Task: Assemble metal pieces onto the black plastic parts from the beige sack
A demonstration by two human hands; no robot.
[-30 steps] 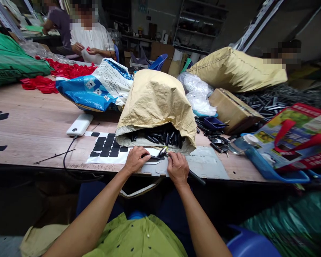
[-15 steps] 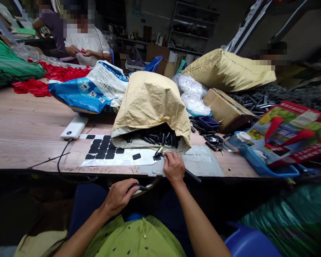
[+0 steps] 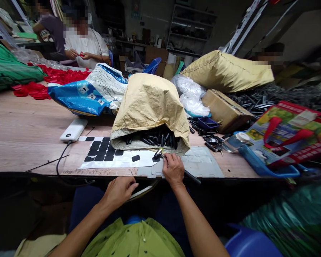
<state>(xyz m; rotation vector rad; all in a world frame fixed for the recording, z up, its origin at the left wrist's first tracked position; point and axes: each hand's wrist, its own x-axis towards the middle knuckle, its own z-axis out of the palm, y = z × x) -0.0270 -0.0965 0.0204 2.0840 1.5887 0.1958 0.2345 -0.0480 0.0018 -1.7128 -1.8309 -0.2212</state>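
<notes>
Wood-grain surface (image 3: 18,123), where the right hand (image 3: 173,168) is nearer than the left hand (image 3: 120,191) to the mouth of a bulging tan paper sack (image 3: 152,101).
Left of the sack's mouth, flat black rounded-square pieces (image 3: 102,149) lie in rows; well below its left corner, the left hand has loosely curled fingers, and I cannot tell whether it holds anything. Just below the mouth, the right hand is closed around a black-handled, metal-headed hammer-like tool (image 3: 158,154), its long axis slanting from the head near the sack down to the right.
</notes>
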